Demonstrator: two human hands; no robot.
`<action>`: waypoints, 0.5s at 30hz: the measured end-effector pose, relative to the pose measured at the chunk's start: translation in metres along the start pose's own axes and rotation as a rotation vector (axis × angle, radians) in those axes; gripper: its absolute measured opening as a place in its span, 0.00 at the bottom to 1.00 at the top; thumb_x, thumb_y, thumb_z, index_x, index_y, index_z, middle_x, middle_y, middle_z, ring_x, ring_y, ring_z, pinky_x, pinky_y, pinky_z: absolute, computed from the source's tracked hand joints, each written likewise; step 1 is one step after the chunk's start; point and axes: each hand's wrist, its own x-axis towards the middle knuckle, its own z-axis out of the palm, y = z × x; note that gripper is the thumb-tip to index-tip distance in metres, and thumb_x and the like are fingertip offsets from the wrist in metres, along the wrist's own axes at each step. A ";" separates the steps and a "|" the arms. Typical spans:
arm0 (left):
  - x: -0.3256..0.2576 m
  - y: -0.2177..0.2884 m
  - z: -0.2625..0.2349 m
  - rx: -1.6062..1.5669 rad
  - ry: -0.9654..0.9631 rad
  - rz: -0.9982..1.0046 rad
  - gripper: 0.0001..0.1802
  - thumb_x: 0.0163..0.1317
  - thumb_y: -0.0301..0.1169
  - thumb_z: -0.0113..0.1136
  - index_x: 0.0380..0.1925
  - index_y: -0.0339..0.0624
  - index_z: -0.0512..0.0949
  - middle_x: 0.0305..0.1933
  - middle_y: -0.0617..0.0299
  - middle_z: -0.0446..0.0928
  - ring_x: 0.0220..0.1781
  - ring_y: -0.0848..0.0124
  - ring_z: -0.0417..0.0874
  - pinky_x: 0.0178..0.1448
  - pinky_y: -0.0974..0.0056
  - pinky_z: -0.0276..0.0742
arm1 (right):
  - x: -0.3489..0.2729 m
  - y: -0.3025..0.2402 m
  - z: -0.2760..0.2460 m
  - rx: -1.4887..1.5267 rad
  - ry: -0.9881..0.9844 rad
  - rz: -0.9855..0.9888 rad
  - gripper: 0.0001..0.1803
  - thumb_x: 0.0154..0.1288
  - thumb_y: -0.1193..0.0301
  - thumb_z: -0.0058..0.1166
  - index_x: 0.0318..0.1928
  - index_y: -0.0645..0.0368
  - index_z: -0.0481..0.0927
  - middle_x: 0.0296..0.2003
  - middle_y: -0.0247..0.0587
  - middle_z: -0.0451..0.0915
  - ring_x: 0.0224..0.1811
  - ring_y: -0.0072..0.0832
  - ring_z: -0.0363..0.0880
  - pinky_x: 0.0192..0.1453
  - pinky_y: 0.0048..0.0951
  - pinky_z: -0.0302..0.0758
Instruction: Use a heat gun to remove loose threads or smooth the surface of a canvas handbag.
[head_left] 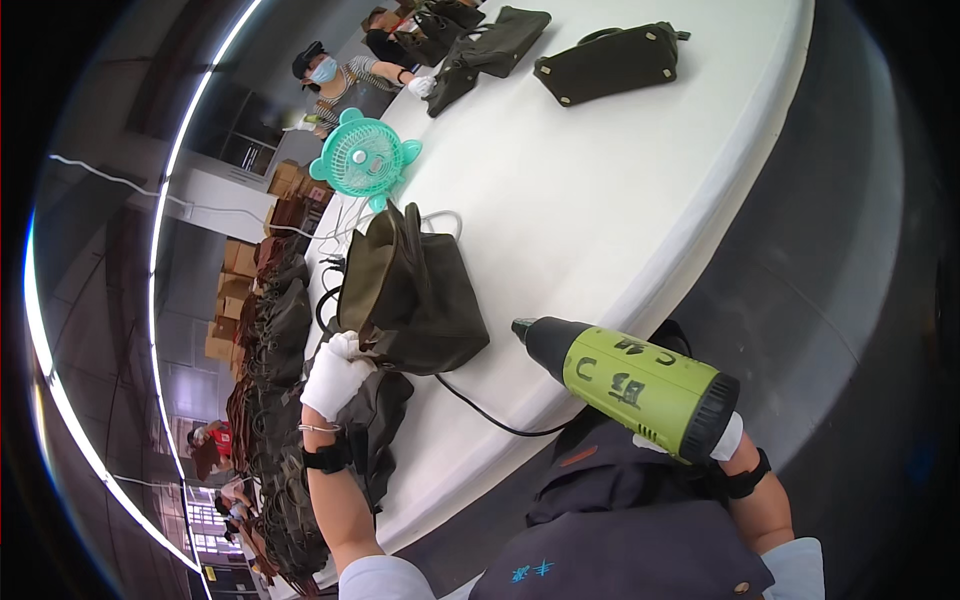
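Note:
A dark olive handbag [440,310] stands on the white table, its top gaping and its handles up. My left hand [338,376], in a white glove, has its fingers closed on the bag's rim at the near left side. In my right hand [728,440], also gloved, is a green heat gun [640,385] with a black nozzle. The nozzle points left toward the bag's side and stays a short distance from it. The heat gun's body hides most of the right-hand fingers. A black cord [500,425] runs across the table below the bag.
Beyond the bag stands a turquoise desk fan [365,158] with cables nearby. Another dark handbag [610,65] lies farther along the white table [560,210]. A masked co-worker [345,85] handles bags at the far end. Many dark bags [280,390] are piled along the left.

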 end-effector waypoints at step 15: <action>0.116 0.134 0.002 0.320 0.001 -0.105 0.46 0.46 0.54 0.67 0.58 0.35 0.64 0.55 0.40 0.72 0.57 0.46 0.73 0.59 0.52 0.71 | 0.054 -0.045 -0.026 0.273 -0.080 0.124 0.23 0.57 0.67 0.65 0.54 0.51 0.78 0.51 0.31 0.80 0.53 0.33 0.78 0.57 0.33 0.72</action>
